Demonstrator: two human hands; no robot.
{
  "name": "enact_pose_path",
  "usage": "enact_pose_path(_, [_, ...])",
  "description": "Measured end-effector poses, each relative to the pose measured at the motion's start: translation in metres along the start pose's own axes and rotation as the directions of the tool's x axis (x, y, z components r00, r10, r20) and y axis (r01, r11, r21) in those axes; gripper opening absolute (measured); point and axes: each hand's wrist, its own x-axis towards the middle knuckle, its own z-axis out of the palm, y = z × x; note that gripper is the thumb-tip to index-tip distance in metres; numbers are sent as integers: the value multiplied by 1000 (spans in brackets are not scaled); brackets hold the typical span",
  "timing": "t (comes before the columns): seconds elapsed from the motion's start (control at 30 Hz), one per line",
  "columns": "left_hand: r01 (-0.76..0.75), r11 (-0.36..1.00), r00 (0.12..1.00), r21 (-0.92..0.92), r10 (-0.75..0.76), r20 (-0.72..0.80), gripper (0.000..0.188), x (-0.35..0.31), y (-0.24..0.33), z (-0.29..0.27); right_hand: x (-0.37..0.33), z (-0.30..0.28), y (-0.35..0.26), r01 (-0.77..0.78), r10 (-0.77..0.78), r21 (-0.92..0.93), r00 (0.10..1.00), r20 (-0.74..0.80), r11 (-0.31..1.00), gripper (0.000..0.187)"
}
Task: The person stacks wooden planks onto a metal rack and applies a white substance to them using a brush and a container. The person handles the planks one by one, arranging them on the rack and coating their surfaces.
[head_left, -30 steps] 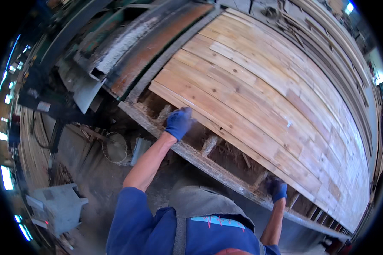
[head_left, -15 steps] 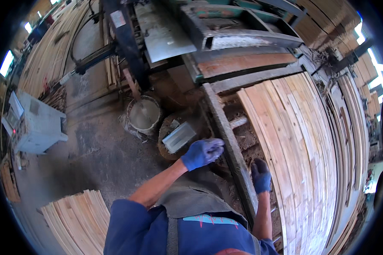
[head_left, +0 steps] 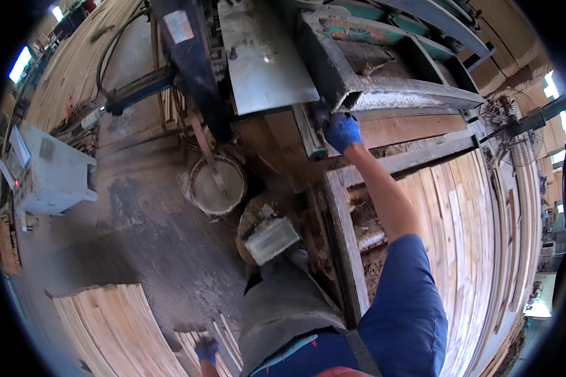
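Observation:
Stretched forward, my right hand [head_left: 342, 132] in a blue glove reaches the machine's dark metal frame [head_left: 415, 94] beside the corner of a flat metal plate [head_left: 267, 66]. Its fingertips go in against the metal, and what they grip, if anything, is hidden. Low at my left side hangs my left hand [head_left: 206, 349], also gloved, over some thin wood strips [head_left: 192, 342]. It is small and dark there, and its finger pose is unclear. Below my right arm lies a panel of joined wood strips [head_left: 465, 220] on the metal bed [head_left: 349, 251].
A bucket [head_left: 217, 185] of pale liquid with a stick in it stands left of the bed. Near it, a light rectangular tray [head_left: 272, 240] rests on a round stump-like support. A grey cabinet [head_left: 55, 169] and a stack of boards [head_left: 113, 327] are farther left.
My right hand has moved from the panel's left edge forward to the machine frame. My left hand has dropped from beside the bed to my lower left. My view has shifted.

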Motion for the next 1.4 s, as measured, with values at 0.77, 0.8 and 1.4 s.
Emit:
enact_pose_path(0.77, [-614, 425, 764, 665, 109, 636, 28, -82, 139, 297, -103, -12, 18, -38, 44, 64, 995, -86, 997, 25])
enact_pose_path(0.8, [-631, 368, 750, 683, 61, 659, 29, -75, 151, 310, -125, -10, 18, -65, 75, 100, 992, -103, 993, 24])
enact_pose_path(1.4, [-333, -824, -685, -459, -123, 718, 43, -363, 358, 703, -502, 38, 24, -825, 871, 290, 426, -243, 484, 30])
